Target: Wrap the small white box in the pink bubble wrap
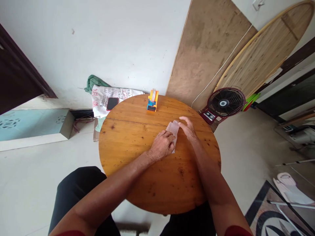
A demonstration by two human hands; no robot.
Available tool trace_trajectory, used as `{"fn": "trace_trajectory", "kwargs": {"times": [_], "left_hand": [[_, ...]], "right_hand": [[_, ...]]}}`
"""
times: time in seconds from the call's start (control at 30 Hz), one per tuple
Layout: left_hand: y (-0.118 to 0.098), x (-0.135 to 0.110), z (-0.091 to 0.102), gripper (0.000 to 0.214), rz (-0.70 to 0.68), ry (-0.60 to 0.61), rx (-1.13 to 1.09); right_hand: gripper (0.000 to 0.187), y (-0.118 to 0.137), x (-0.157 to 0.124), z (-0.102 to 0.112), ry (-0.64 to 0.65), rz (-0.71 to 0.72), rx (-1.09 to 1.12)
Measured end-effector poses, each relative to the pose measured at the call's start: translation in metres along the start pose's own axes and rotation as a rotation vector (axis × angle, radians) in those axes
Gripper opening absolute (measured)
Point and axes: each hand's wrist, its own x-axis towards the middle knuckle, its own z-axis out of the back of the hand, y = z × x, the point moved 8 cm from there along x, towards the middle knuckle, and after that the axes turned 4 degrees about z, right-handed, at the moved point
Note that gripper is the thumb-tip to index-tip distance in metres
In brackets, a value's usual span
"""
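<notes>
A small pale translucent sheet (pixel 173 128), like a plastic bag or wrapper, lies on the round wooden table (pixel 137 137). My left hand (pixel 161 145) rests on its near end with the fingers curled down, pressing it to the wood. My right hand (pixel 187 127) touches the sheet's far right edge with fingertips pinched on it. An orange and blue tape dispenser (pixel 152 101) stands at the table's far edge, apart from both hands.
A black phone (pixel 112 103) lies on a printed white sack (pixel 105 98) behind the table at left. A red floor fan (pixel 222 104) stands at right. Wooden boards (pixel 209 49) lean on the wall. A folded white rack (pixel 290 193) lies on the floor at right.
</notes>
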Motion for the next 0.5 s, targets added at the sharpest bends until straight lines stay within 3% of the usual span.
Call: {"fn": "trace_trajectory", "kwargs": {"times": [0.17,0.4,0.5], "left_hand": [[0.0,0.0,-0.001,0.032,-0.012,-0.014,-0.001],[0.002,-0.001,-0.001,0.03,-0.037,-0.044,-0.011],[0.002,-0.002,-0.001,0.03,-0.054,-0.054,-0.02]], "right_hand": [[0.029,-0.01,-0.01,0.004,-0.059,-0.114,0.224],[0.028,-0.004,-0.016,0.001,-0.046,-0.11,0.273],[0.032,-0.013,-0.019,-0.001,-0.007,-0.254,0.255]]}}
